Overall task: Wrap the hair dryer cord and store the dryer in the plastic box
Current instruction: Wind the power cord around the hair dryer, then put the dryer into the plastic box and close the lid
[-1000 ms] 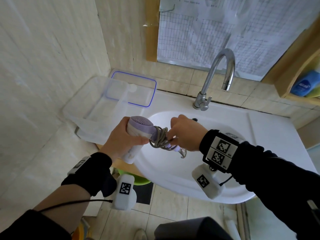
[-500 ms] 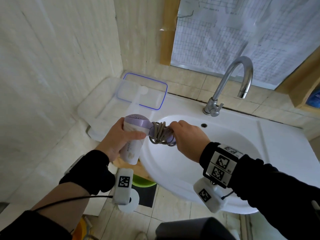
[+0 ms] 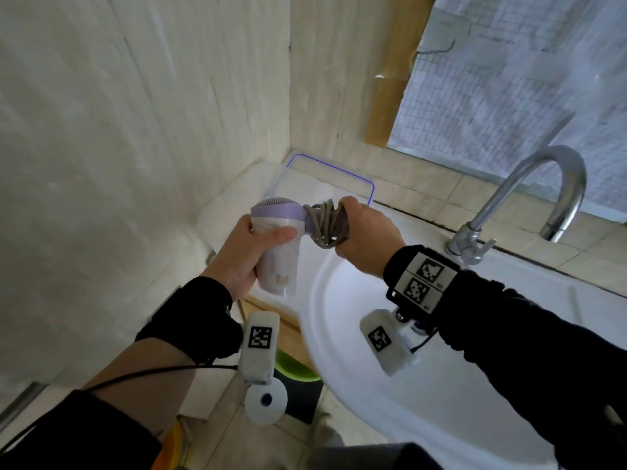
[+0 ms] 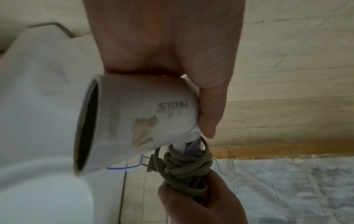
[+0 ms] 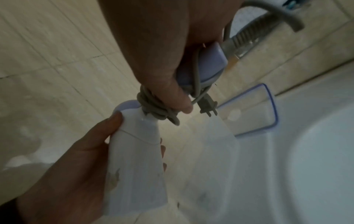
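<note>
One hair dryer, one cord, one plastic box, one faucet, two hands.

white-lilac dryer, grey cord

Head view aimed down over both forearms toward sink corner, wrist views set close along each palm, hair dryer shared by all three

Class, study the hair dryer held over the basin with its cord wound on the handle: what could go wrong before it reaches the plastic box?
1. The plug hangs free of the cord coils, so the wrap may unwind once the right hand lets go.
2. The hair dryer, held by the left hand near the sink, could fall in.
</note>
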A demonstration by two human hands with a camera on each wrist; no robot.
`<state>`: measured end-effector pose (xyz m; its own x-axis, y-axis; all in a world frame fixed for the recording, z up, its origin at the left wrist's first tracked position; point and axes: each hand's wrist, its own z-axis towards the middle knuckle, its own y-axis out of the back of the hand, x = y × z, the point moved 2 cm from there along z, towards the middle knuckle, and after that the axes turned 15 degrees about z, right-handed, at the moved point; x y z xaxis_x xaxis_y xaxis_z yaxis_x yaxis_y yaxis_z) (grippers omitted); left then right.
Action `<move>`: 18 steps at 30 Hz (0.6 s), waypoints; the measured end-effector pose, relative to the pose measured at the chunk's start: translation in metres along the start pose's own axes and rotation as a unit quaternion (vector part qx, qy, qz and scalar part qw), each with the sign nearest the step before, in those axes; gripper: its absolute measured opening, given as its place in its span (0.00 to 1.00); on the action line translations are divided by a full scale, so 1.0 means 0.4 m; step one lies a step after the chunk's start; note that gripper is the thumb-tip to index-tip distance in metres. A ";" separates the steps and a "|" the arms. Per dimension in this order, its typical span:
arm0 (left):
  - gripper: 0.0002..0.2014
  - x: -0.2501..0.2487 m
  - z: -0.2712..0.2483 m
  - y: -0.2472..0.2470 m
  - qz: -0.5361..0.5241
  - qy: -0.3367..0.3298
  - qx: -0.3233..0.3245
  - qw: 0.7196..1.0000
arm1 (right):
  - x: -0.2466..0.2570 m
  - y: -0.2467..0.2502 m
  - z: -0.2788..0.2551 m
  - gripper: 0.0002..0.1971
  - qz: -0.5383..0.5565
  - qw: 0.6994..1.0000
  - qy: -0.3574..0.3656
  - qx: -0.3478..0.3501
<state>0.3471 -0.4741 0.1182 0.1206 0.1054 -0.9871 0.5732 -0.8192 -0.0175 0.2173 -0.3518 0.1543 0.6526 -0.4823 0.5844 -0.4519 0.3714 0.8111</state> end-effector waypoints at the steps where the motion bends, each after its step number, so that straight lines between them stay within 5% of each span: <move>1: 0.19 -0.015 0.022 0.004 -0.004 -0.009 -0.012 1.000 | 0.005 0.015 0.040 0.20 -0.005 1.000 0.019 -0.006; 9: 0.35 -0.064 0.150 0.081 -0.022 -0.020 -0.215 0.976 | 0.072 0.015 0.338 0.22 -0.033 0.979 0.201 -0.027; 18: 0.39 0.072 0.190 0.192 0.098 0.084 -0.310 0.942 | 0.081 -0.202 0.486 0.17 -0.055 0.967 0.224 0.110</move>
<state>0.3331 -0.5768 0.0762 0.3705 0.1173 -0.9214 0.8836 -0.3503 0.3107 0.1569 -0.5517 0.1125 0.8797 -0.0988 0.4651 -0.4512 0.1353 0.8821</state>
